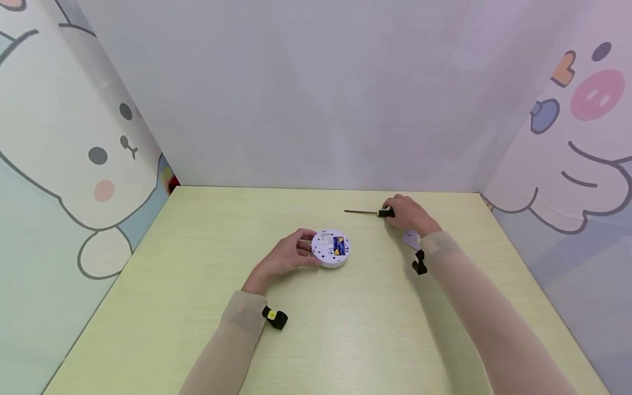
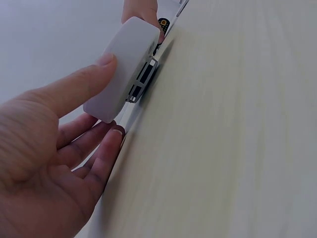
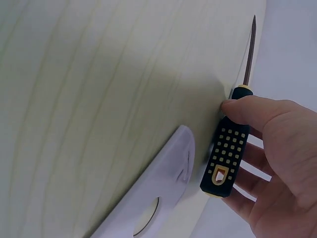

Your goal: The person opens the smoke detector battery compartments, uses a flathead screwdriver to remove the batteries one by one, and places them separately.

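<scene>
My left hand (image 1: 288, 255) grips the left rim of a round white device (image 1: 323, 259), thumb on one side and fingers on the other. Blue and yellow batteries (image 1: 339, 246) show in its upturned face; in the left wrist view the device (image 2: 119, 69) is seen edge-on. Farther back on the right, my right hand (image 1: 406, 213) holds a screwdriver (image 3: 229, 148) by its black handle with yellow dots, thumb and fingers on either side. Its thin shaft (image 1: 361, 212) points left. Partly below the right wrist lies a flat white plastic piece (image 1: 411, 238) with a curved cut-out.
The pale wooden table (image 1: 197, 274) ends at a plain light curtain (image 1: 316, 99) behind. Cartoon-printed curtains (image 1: 79, 137) stand along both sides. A small black camera (image 1: 275, 317) is worn on each wrist.
</scene>
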A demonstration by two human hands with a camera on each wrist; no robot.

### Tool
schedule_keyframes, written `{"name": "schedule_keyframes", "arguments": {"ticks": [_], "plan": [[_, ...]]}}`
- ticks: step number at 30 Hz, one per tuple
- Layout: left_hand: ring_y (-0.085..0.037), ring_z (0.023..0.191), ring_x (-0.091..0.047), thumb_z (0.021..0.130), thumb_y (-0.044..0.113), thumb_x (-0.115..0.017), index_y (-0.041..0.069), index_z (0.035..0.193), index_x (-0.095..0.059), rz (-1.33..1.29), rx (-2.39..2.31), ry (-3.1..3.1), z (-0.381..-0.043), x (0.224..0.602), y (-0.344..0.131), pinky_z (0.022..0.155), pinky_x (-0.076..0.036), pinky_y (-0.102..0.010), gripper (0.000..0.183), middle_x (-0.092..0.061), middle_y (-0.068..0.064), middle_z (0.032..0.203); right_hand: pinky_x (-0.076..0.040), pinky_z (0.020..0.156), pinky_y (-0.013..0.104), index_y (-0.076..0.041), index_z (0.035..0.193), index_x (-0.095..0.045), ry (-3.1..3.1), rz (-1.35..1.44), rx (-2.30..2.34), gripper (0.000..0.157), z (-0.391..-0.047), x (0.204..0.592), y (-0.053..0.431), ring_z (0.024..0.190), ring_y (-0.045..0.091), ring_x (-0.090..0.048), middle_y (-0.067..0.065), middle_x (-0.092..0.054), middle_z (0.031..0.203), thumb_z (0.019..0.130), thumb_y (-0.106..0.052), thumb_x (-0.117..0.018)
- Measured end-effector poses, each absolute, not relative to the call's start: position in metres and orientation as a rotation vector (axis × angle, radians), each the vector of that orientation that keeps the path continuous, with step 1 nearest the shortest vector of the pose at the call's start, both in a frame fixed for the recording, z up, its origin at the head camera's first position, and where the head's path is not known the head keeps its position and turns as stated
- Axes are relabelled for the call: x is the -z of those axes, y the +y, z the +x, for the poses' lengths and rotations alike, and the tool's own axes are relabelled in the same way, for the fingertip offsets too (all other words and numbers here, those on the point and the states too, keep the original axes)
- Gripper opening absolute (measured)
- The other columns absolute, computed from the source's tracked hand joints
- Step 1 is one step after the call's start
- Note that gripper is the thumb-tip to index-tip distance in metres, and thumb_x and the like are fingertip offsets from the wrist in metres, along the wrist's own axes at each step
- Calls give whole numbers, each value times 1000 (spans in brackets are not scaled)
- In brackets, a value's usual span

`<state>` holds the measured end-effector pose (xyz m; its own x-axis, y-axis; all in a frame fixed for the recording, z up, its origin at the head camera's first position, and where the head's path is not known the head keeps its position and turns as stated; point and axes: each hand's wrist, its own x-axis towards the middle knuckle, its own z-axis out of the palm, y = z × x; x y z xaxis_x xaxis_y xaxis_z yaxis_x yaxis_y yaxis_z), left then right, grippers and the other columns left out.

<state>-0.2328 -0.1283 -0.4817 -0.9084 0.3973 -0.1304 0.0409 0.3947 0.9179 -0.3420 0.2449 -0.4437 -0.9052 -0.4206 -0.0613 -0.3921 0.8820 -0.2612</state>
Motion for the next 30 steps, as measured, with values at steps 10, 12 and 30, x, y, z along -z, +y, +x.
{"name": "schedule_keyframes", "arguments": {"ticks": [10,12,30], "plan": [[-24,117,-65,86,22,-92,16,149,-54,394,-1531,2326,-231,480,-127,107,-54,-44,74,-67,-5,129,-50,104,57,4,120,-71,2943,-737,400,22,-345,447,242,111,40,-63,22,-67,115,99,-3,-69],[-24,117,-65,86,22,-92,16,149,-54,395,-1529,2324,-231,479,-127,107,-54,-44,74,-67,-6,129,-51,103,56,4,119,-71,2940,-754,395,20,-345,446,242,109,39,-63,21,-68,113,100,-2,-69],[-21,115,-65,85,25,-93,17,148,-54,387,-1506,2350,-232,481,-125,105,-55,-42,74,-68,-2,128,-50,99,58,3,129,-65,2929,-677,611,28,-334,423,253,110,38,-60,22,-62,122,105,-9,-58]]}}
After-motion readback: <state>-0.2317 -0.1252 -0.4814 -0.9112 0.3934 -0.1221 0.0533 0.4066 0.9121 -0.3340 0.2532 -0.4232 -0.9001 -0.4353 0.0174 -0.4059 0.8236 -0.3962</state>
